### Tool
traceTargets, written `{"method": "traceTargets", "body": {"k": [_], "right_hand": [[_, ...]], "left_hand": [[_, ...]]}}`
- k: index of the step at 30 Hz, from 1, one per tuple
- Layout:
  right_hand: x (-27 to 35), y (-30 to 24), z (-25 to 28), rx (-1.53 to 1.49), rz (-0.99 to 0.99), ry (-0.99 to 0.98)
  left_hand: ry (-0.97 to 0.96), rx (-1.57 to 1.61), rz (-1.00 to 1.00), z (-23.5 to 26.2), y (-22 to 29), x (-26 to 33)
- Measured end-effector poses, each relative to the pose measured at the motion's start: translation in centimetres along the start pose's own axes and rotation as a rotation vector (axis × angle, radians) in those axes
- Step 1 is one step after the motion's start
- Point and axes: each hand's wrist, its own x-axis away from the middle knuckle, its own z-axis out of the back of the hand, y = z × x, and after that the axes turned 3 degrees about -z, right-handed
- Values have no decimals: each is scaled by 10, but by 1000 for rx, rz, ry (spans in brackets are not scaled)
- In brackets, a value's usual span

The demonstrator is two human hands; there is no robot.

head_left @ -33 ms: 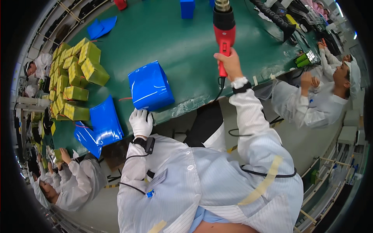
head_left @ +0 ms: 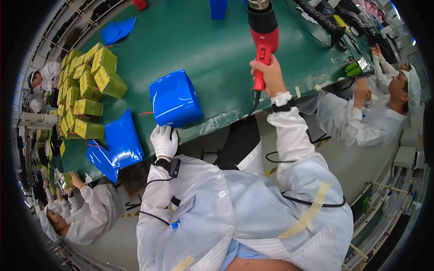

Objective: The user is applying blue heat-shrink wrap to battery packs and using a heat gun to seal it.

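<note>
My right hand [head_left: 267,74], bare, grips the handle of a red and black heat gun [head_left: 263,31] that is held above the green table [head_left: 199,49], nozzle pointing away. My left hand [head_left: 164,141], in a white glove, rests at the near edge of a block wrapped in shiny blue film [head_left: 175,98] on the table. A thin red wire sticks out of the block's left side. The gun's cord hangs down from its handle past the table edge.
Several yellow-green packs [head_left: 88,86] are stacked at the left of the table. Loose blue film sleeves [head_left: 115,144] lie near them and at the far left [head_left: 117,29]. Other people in white coats work at the right [head_left: 375,113] and lower left [head_left: 86,212].
</note>
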Motion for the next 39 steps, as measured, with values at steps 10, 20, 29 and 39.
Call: {"method": "traceTargets", "body": {"k": [10,20,29,39], "right_hand": [[135,-35,-25,59,6,-64],[198,-29,-6,400,110,478],[261,-74,-42,-45,105,217],[285,-117,-54,123,136,-23]], "left_hand": [[16,-15,86,-17,-8,-1],[5,495,526,5,20,-47],[-137,435,358,-29,-22,-56],[-95,530,410,-17,-19,-65]]}}
